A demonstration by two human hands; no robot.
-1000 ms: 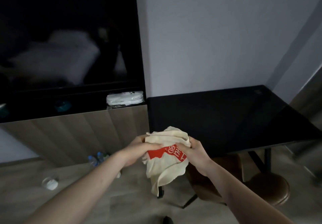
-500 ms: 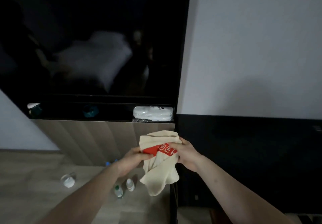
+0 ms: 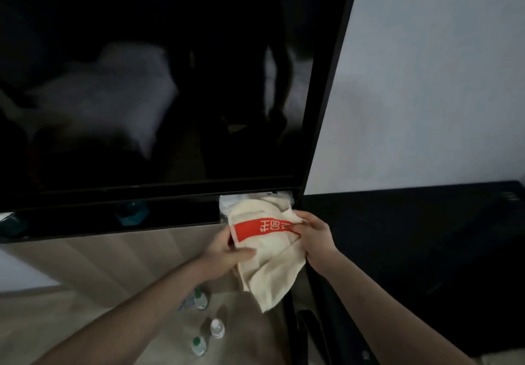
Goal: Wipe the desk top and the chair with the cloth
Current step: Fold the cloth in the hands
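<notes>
Cloth [image 3: 267, 254] gripped between left hand [image 3: 227, 251] and right hand [image 3: 315, 239], probably bunched for wiping desk [image 3: 412, 222] just right.

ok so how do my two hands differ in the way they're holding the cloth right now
The left hand grips the cloth at its left edge, thumb lying across the cream fabric below the red band. The right hand holds the right edge higher up, its fingers pinching at the end of the red band itself. The left sits lower and nearer you. Both hold the cloth up in the air, in front of the cabinet, not on the desk.
</notes>
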